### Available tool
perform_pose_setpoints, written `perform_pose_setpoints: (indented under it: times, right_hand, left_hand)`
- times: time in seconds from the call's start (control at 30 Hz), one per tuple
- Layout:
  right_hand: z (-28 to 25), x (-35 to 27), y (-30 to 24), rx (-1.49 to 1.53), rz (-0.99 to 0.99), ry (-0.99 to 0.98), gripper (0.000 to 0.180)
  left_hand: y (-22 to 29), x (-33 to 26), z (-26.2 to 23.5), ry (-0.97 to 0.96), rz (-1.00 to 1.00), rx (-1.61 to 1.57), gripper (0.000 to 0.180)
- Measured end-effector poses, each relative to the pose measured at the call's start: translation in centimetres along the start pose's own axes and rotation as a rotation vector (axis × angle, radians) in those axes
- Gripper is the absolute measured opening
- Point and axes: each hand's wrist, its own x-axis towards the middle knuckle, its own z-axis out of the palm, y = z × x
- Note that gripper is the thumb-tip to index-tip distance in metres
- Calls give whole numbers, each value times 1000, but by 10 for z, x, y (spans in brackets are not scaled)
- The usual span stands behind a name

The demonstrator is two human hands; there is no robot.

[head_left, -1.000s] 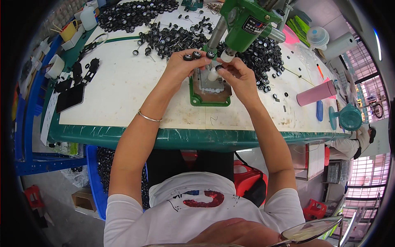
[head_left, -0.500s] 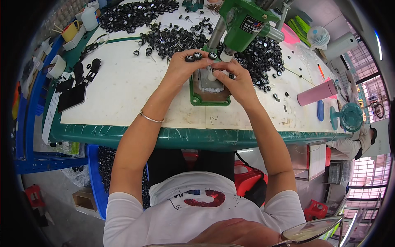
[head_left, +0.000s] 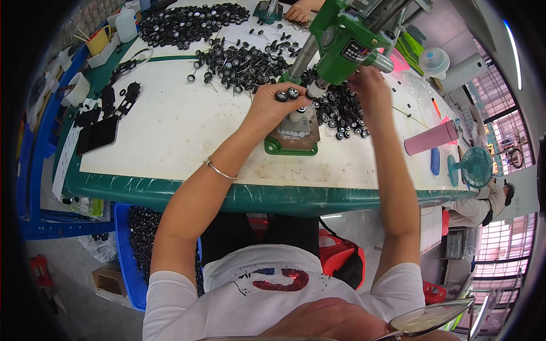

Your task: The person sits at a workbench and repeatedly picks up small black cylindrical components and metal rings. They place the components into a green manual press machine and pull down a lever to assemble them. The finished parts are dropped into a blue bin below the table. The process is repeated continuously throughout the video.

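Note:
My left hand [head_left: 267, 109] is closed around small black toy wheels with silver hubs [head_left: 287, 94], beside the tip of a green bench press [head_left: 347, 45]. Below my fingertips, a wheel [head_left: 301, 110] rests on the white post [head_left: 296, 116] above the press base [head_left: 291, 146]. My right hand [head_left: 371, 91] is raised at the right of the press, just under its grey cylinder; its fingers are blurred and partly hidden, so a grip cannot be made out. A heap of loose wheels [head_left: 340, 111] lies between the press and my right arm.
Wheels on metal axles [head_left: 242, 65] are heaped behind my left hand, with another wheel pile [head_left: 190, 24] beyond. Another person's hand [head_left: 304, 10] is at the far edge. A phone [head_left: 98, 136] lies left; a pink tumbler [head_left: 431, 137] and green fan [head_left: 476, 167] stand right.
My right hand has left the press's post and moved up and right, under the grey cylinder. My left hand stays by the press with wheels. Another person's hand has appeared at the far edge.

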Motion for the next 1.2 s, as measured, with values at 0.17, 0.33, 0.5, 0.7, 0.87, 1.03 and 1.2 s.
perform_pose_setpoints:
  times: [0.17,0.33,0.5,0.7,0.87,1.03,1.2]
  right_hand:
    - [2,68,-85,215,-43,10,25]
    - [47,105,-168,324,-62,41,21]
    - [9,141,-143,287,-223,-184,25]
    - [2,130,-154,388,-307,-117,24]
    - [-25,118,-159,755,-111,-461,26]
    - [24,22,-157,412,-817,-52,20]
    - [52,-3,-156,293,-907,292,23]
  left_hand:
    - [2,0,1,3,41,50,15]
    - [12,0,6,50,-7,112,14]
    - [3,4,8,31,63,66,18]
    - [-1,3,5,44,64,92,16]
    - [0,1,4,63,115,114,17]
    - [11,-3,5,36,5,155,14]
    - [1,-2,1,21,34,74,21]
